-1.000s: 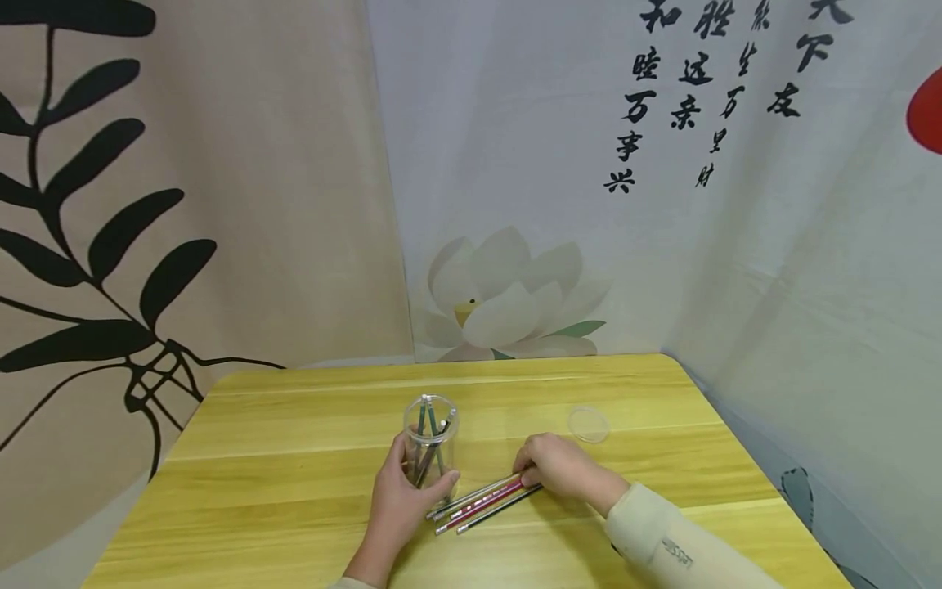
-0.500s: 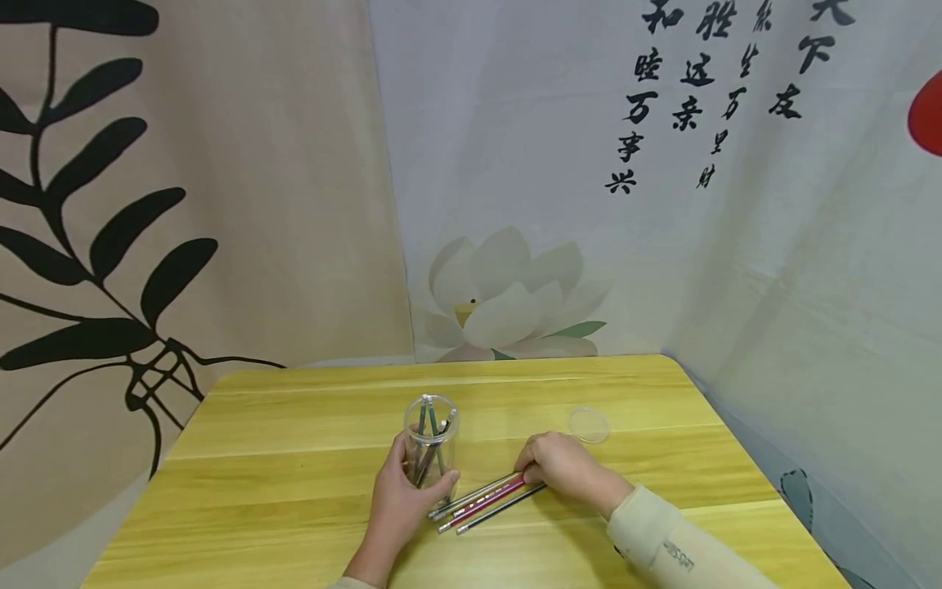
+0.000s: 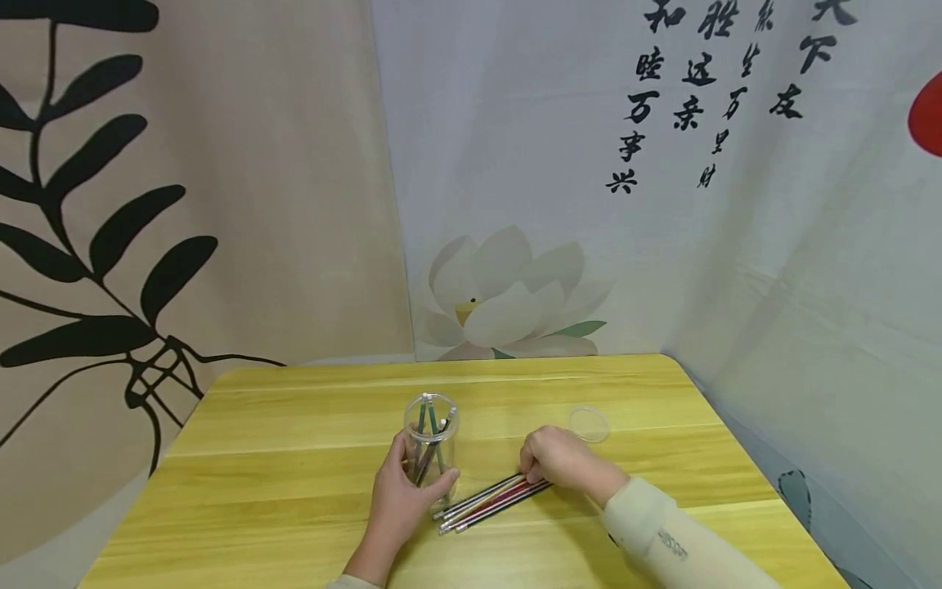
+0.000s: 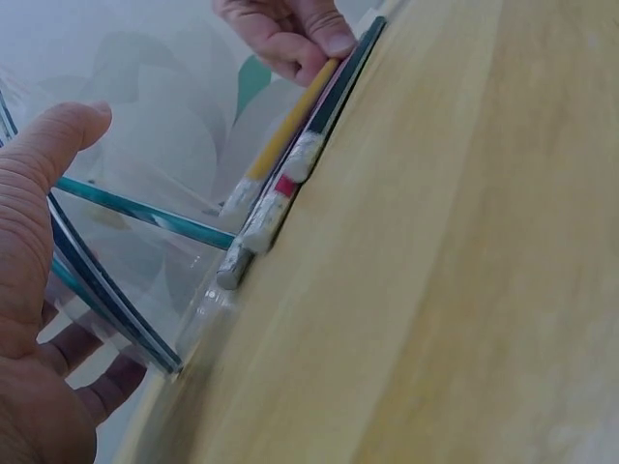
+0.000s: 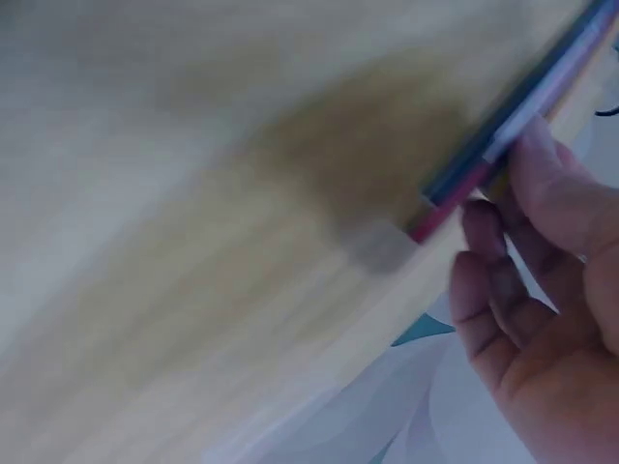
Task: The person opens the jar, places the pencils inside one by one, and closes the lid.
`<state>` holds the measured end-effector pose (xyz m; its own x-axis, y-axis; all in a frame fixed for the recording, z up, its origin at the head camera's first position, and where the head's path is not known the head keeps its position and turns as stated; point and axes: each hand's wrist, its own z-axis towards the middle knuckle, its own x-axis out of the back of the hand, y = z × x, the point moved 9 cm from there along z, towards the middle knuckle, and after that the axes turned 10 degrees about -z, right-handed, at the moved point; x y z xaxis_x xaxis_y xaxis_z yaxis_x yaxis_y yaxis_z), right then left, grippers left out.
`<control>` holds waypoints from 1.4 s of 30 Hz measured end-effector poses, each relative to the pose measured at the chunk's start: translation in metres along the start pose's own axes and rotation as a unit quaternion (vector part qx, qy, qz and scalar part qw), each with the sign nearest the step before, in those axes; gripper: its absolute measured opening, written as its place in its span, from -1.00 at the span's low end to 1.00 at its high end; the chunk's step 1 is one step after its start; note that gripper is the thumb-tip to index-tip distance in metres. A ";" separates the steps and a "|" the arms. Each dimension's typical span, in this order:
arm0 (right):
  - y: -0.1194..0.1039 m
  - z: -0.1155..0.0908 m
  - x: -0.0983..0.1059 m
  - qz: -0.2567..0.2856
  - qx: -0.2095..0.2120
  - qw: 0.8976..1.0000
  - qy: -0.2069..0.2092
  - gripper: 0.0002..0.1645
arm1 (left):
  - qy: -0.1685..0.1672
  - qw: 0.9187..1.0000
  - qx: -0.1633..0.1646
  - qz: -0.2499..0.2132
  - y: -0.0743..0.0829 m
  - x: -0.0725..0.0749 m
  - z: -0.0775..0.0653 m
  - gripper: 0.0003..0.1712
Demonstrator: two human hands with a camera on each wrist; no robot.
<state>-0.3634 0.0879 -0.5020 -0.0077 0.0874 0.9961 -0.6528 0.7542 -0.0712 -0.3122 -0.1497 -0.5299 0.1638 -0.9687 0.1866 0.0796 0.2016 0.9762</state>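
My left hand [image 3: 397, 501] holds a clear plastic jar [image 3: 450, 458] upright on the table, fingers and thumb curled round it. Several dark and teal pencils [image 4: 145, 211] lean inside the jar. Right of it, a row of pencils [image 3: 491, 505] lies side by side on the table, among them a red, a dark and a yellow one. My right hand [image 3: 562, 460] is at their far end. In the left wrist view, its thumb and fingers pinch the end of the yellow pencil [image 4: 290, 128]. The right wrist view is blurred, with my thumb [image 5: 542, 159] against the pencils.
A clear round lid [image 3: 589, 424] lies flat beyond my right hand. The wooden table [image 3: 294, 458] ends at a cloth backdrop [image 3: 515, 164] printed with plants and writing.
The loose pencils have shifted slightly right and closer together, and a yellow one now shows among them. My right hand has risen slightly. My left hand and the jar stay put.
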 end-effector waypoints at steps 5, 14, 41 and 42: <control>-0.001 0.001 -0.003 0.020 -0.020 0.998 -0.049 -0.71 | -0.002 1.000 0.004 0.000 0.000 0.000 0.000 -0.02; -0.005 0.007 -0.003 0.007 -0.027 0.994 -0.109 -0.61 | 0.001 1.000 0.003 0.002 0.000 0.001 0.000 -0.03; 0.016 -0.017 0.009 0.136 -0.022 0.990 -0.027 -0.84 | 0.001 1.000 0.009 0.008 -0.004 0.000 0.000 -0.02; 0.019 -0.020 0.013 0.146 -0.022 0.989 -0.010 -0.87 | 0.001 1.000 0.009 0.008 -0.003 0.000 0.000 -0.03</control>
<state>-0.3608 0.1160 -0.4915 -0.2060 0.2937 0.9335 -0.5864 0.7266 -0.3580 -0.3128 -0.1505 -0.5332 0.1665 -0.9653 0.2011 0.0588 0.2133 0.9752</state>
